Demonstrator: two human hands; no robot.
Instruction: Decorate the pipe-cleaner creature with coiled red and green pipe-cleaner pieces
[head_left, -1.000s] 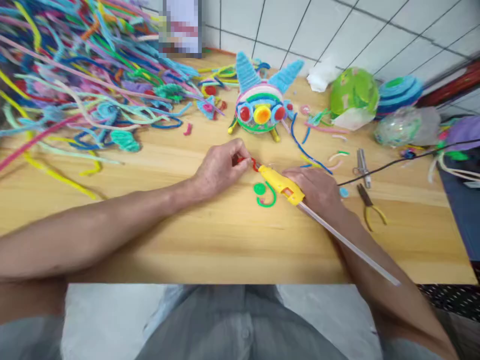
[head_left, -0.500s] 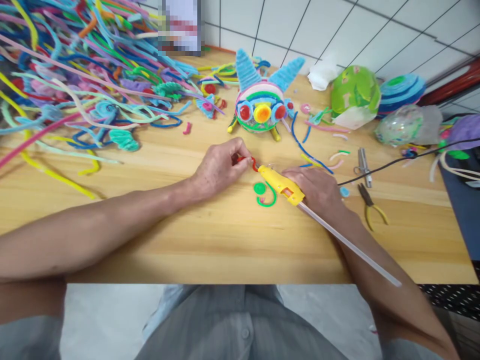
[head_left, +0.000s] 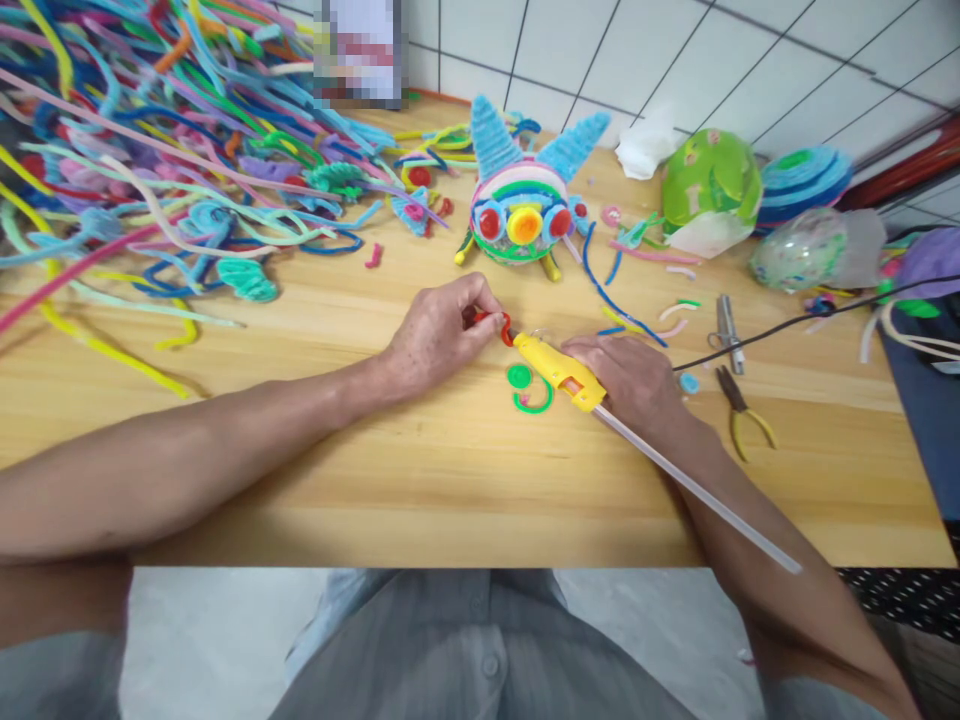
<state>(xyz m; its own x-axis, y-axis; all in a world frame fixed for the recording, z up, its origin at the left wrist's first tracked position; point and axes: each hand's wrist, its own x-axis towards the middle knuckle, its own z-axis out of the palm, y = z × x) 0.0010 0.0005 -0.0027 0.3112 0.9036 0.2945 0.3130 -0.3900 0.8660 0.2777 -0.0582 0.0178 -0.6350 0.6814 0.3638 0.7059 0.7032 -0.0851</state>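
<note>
My left hand (head_left: 439, 333) pinches a short red pipe cleaner (head_left: 504, 327) against the wooden table (head_left: 420, 470). My right hand (head_left: 634, 382) grips a yellow glue gun (head_left: 556, 369), its tip touching the red curl; a clear glue stick (head_left: 697, 490) trails out behind it. A green coil and green hook (head_left: 527, 390) lie just below the gun. Beyond them stands a pipe-cleaner creature (head_left: 521, 205) with blue ears and red and yellow discs.
A large heap of loose coloured pipe cleaners (head_left: 150, 150) fills the back left. At right lie pliers (head_left: 739, 410), a metal tool (head_left: 724, 325), a black cable (head_left: 810, 315), a green ball (head_left: 709, 185), a blue coil stack (head_left: 802, 180) and a clear bag (head_left: 814, 250).
The glue gun's tip has slid slightly left, closing onto the red curl. My left hand has stayed pinched in place.
</note>
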